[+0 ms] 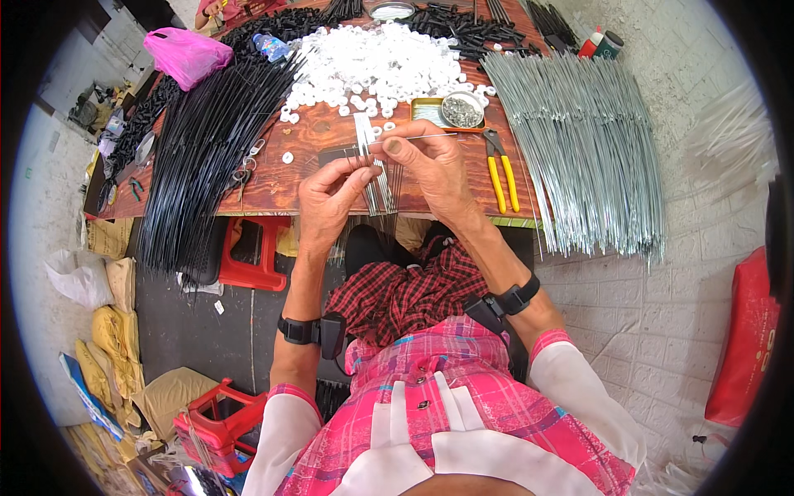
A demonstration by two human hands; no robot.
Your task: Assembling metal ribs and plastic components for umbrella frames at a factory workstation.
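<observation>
Both my hands meet above the near edge of the wooden table [318, 124]. My left hand [327, 202] is closed in a pinch on thin dark rods whose ends show at its fingertips. Close to its right, my right hand [438, 169] pinches a thin silvery wire [447, 135] that sticks out past its fingers. What sits right between the fingertips is too small to make out. Beneath the hands, several light and dark rods [378, 194] lie across the table edge. Yellow-handled pliers [502, 174] rest right of my right hand.
White plastic rings [372, 66] are heaped at the back. Black rods [207, 157] hang off the left edge, silvery rods [579, 157] off the right. A round dish of small metal parts [461, 110] stands near scissors [243, 171], a pink bag [188, 56] and a red stool [260, 256].
</observation>
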